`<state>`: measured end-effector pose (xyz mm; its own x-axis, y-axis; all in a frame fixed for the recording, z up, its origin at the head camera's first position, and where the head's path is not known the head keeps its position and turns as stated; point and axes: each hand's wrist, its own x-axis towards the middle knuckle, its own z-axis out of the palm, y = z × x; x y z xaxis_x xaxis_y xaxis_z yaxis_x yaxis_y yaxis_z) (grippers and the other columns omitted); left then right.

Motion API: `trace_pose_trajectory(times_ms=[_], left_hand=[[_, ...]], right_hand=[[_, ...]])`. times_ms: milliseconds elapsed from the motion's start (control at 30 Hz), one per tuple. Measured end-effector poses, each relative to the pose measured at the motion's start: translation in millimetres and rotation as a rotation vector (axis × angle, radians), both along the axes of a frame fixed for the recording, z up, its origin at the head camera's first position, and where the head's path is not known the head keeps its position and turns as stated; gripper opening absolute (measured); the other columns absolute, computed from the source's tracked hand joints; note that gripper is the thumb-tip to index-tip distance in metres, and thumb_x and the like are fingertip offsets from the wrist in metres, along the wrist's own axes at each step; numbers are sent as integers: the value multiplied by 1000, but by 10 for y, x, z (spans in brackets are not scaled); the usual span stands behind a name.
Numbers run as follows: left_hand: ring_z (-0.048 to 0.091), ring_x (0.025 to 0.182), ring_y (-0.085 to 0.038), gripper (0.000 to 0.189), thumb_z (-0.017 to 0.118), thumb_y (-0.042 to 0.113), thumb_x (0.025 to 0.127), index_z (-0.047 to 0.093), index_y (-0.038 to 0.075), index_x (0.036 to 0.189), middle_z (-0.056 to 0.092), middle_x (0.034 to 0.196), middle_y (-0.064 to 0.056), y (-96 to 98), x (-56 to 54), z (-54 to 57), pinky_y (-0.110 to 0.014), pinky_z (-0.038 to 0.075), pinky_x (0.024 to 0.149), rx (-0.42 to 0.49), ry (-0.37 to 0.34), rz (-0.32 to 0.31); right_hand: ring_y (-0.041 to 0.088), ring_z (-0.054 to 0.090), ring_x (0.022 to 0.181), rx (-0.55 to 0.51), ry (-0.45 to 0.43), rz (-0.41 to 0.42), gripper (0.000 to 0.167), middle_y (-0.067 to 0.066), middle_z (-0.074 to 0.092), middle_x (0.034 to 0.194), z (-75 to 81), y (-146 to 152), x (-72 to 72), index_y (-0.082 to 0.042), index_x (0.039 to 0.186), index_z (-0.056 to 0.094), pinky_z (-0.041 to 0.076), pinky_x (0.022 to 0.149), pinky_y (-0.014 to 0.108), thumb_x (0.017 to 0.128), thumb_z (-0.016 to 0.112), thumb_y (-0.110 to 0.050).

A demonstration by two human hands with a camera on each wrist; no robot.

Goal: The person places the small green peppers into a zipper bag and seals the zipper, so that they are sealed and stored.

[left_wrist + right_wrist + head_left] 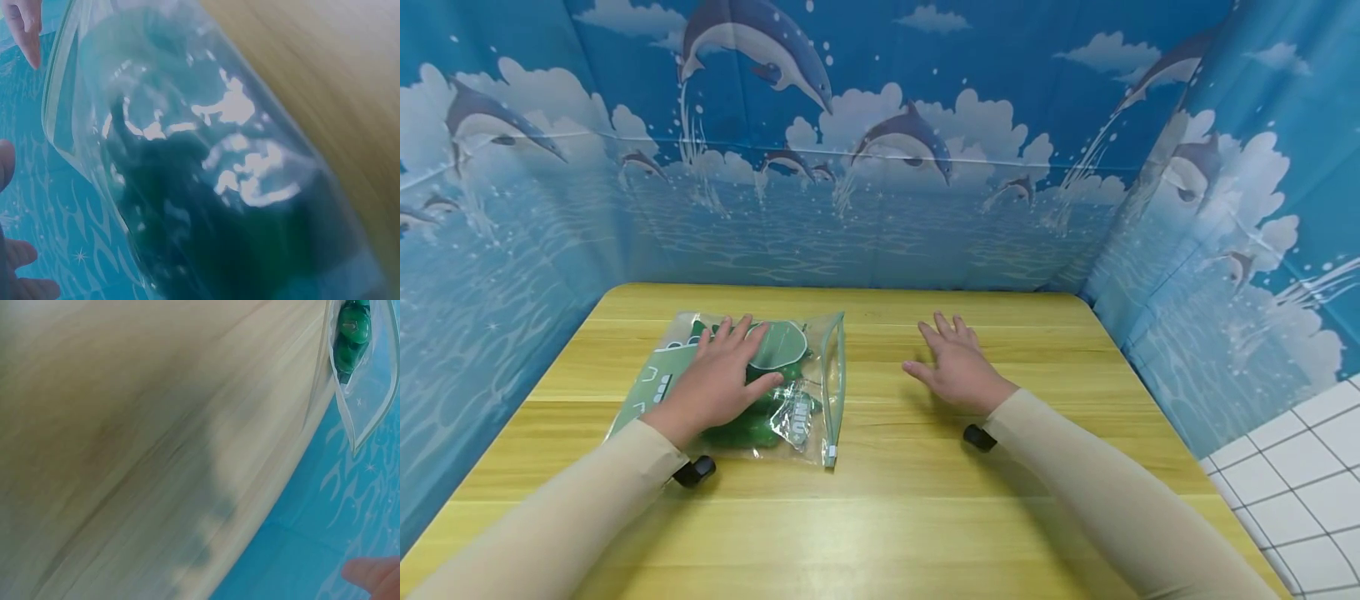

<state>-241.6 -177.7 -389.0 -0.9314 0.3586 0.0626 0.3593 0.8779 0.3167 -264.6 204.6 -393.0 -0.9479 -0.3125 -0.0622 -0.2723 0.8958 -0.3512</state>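
A clear zip bag (832, 375) with a green printed front lies on the left half of the table. Through its plastic show dark green rounded things (752, 429), their kind unclear, and a silvery packet (795, 421). My left hand (718, 379) is spread palm down over the bag; whether it touches cannot be told. To the right, my right hand (958, 371) hovers over the table, fingers spread, holding nothing. The right wrist view shows the bag's mouth (354, 422) gaping around shiny green pieces (353, 334). In the left wrist view the bag (181, 156) fills the middle.
Wood-grain table (895, 533) beneath both hands. A blue dolphin-print curtain (880, 225) hangs behind and at both sides. White floor tiles (1292, 475) show at the lower right. Black wrist devices (695, 472) sit under both sleeves.
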Motion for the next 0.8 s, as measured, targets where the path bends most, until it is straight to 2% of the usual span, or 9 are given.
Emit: trace_pose_trajectory(times_ms=[467,800], left_hand=[[-1,159,-56,88,59,54,104,21,8,169,9,175,-27,-151,15,-13,-75,-2,125,-68,-14,24],[-3,160,-55,87,58,54,104,24,7,168,12,174,-28,-226,26,-21,-74,-4,125,-77,-11,30]], right_hand=[[50,-9,161,43,24,2,88,22,2,177,-81,99,-16,-11,170,20,0,128,70,105,50,-63],[51,-9,161,56,23,8,91,22,0,177,-100,155,2,-12,170,19,0,127,71,104,50,-65]])
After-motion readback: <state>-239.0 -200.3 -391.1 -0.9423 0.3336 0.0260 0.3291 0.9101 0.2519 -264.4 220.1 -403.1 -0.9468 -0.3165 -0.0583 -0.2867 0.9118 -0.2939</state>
